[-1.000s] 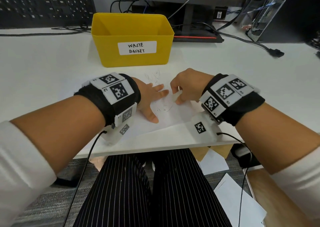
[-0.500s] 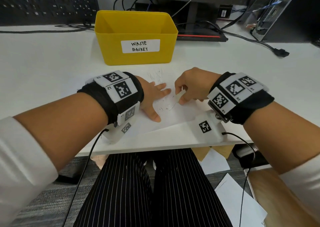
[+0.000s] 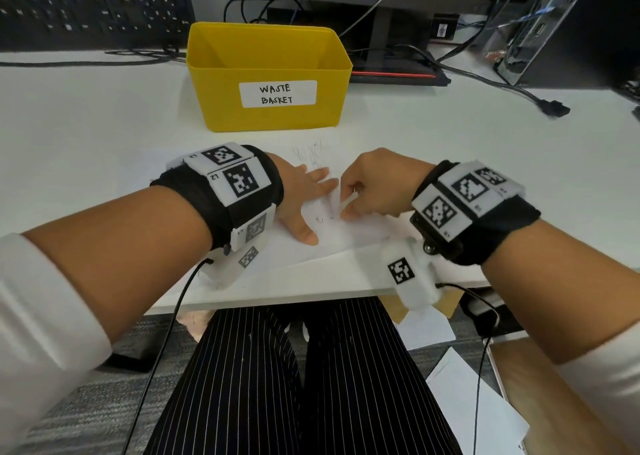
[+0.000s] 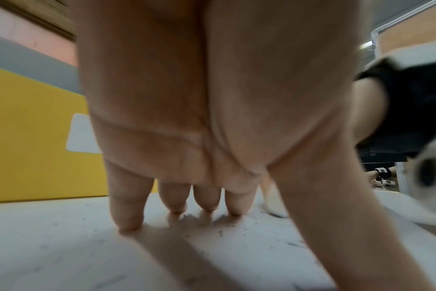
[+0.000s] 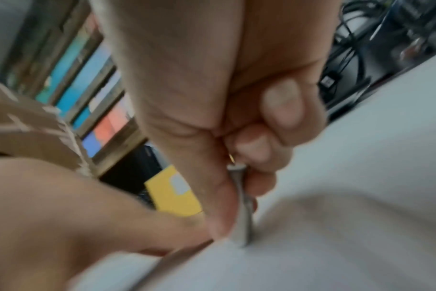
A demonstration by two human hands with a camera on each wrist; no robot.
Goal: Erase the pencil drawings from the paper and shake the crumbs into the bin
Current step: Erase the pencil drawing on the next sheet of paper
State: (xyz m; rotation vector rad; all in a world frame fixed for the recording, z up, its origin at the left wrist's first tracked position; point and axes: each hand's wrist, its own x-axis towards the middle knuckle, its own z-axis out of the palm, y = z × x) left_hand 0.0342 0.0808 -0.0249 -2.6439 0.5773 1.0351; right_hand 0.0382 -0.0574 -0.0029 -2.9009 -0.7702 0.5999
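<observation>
A white sheet of paper [image 3: 349, 236] lies on the desk near its front edge, with pencil scribbles [image 3: 311, 153] at its far side and fainter marks [image 3: 320, 218] between my hands. My left hand [image 3: 304, 198] lies flat with spread fingers, pressing the paper [image 4: 62, 246] down; grey crumbs [image 4: 222, 232] lie by its fingertips. My right hand [image 3: 349, 205] pinches a white eraser [image 3: 337, 202] and holds its end against the sheet, also seen as the eraser [image 5: 242, 216] in the blurred right wrist view. The yellow bin [image 3: 270, 76] labelled WASTE BASKET stands just beyond the paper.
Behind the bin stand a monitor base [image 3: 391, 70] and a dark keyboard [image 3: 90, 4]. Black cables [image 3: 502, 83] run across the desk at the back right. The desk's front edge [image 3: 277, 298] is right under my wrists, and loose papers [image 3: 474, 416] lie on the floor.
My right hand has shifted the eraser slightly left and back over the faint marks, a rubbing stroke. The left hand has stayed flat on the paper. The view has drifted a little.
</observation>
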